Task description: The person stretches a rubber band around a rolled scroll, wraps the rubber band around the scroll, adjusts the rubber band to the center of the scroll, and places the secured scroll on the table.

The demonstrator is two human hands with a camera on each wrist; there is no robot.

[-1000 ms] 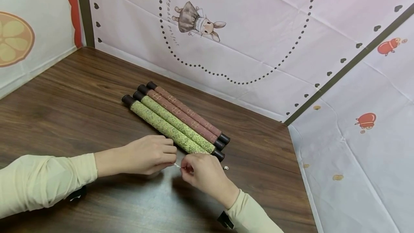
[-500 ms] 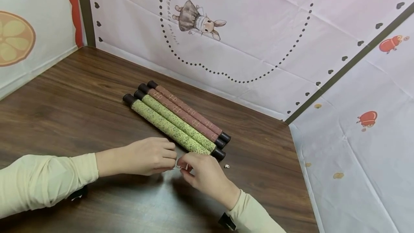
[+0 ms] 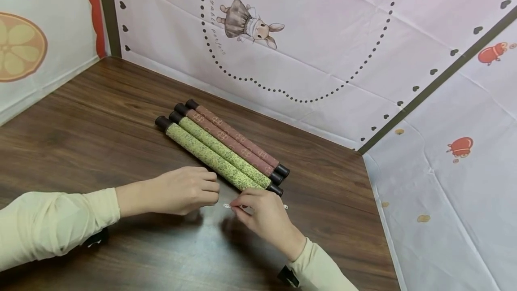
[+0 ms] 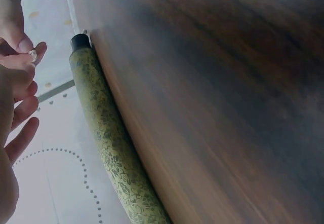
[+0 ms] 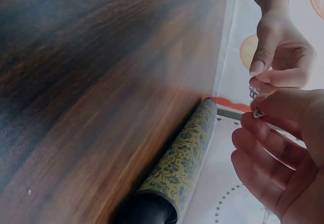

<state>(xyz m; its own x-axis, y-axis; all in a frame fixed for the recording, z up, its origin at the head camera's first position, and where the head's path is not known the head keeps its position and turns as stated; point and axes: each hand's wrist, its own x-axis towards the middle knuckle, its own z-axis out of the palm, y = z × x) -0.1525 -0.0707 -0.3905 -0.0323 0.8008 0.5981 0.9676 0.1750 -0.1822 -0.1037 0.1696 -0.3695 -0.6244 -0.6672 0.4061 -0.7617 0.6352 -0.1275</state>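
Observation:
In the head view my right hand (image 3: 264, 217) pinches a small white looped piece, like a bit of twisted cord (image 3: 227, 206), between thumb and forefinger. The right wrist view shows its white loops (image 5: 254, 92) sticking out past those fingertips. My left hand (image 3: 187, 191) is just left of it, with a narrow gap between. Its fingers are loosely bent in the left wrist view, and I see nothing held in them. Both hands hover beside the nearest green patterned scroll (image 3: 206, 156), which lies rolled up with dark end knobs.
A second green scroll (image 3: 230, 151) and two reddish-brown scrolls (image 3: 242, 149) lie parallel behind it on the dark wooden table (image 3: 101, 138). Another tiny white piece (image 3: 286, 206) shows partly behind my right hand. Printed cloth walls (image 3: 323, 49) stand along the table's edges.
One second ago a white strand stretched between both hands. Now the piece stands apart from my left fingers and sticks out from my right fingertips. The scrolls lie as before.

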